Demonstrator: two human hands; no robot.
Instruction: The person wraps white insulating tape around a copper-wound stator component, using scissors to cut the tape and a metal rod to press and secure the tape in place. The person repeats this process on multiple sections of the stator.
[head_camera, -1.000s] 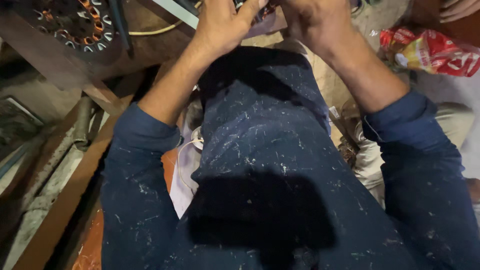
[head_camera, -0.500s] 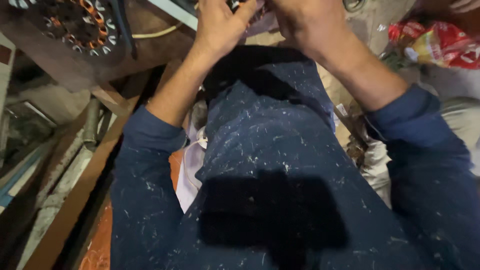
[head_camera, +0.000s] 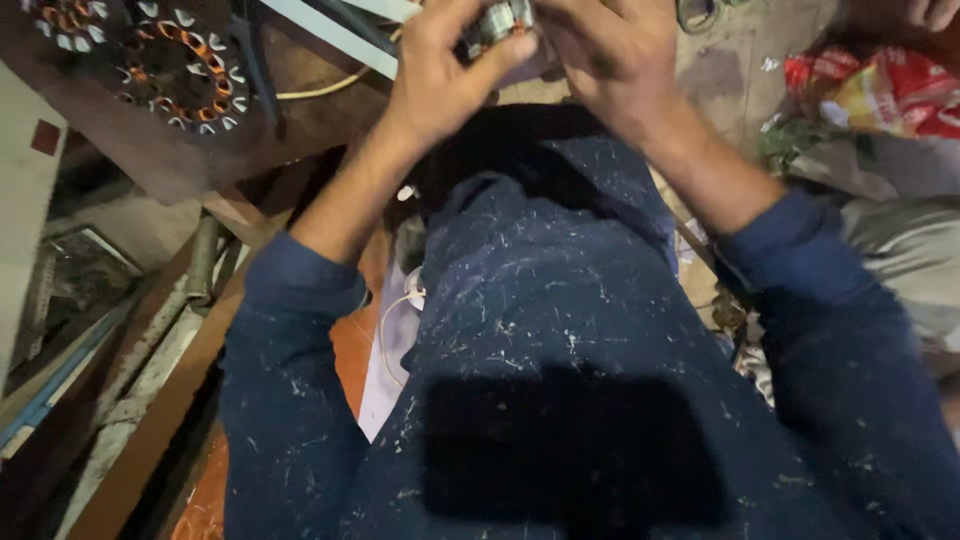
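Small metal motor part (head_camera: 497, 20), grey with a touch of copper-orange, sits at the top edge of the view, pinched between both my hands and partly cut off by the frame. Nearest the camera, my dark blue, white-flecked garment (head_camera: 560, 330) fills the lower middle, with both sleeves pushed up to the forearms. Left of my lap, a white sheet (head_camera: 385, 370) lies on an orange surface (head_camera: 350, 345), beside wooden planks and a grey pipe (head_camera: 195, 270). Farther up, my left hand (head_camera: 440, 75) closes on the part from the left: thumb pressed along its underside, fingers curled over the top. My right hand (head_camera: 615, 60) grips the same part from the right, fingers folded over it; the exact contact is hidden behind the knuckles. Beyond the left hand, a motor stator (head_camera: 180, 70) with copper windings and white slot liners rests on a brown board, a second stator (head_camera: 70, 20) showing at the top left corner. At far right, a crumpled red and yellow wrapper (head_camera: 880, 90) lies on the dusty floor, near another person's grey-clad leg (head_camera: 900, 260).
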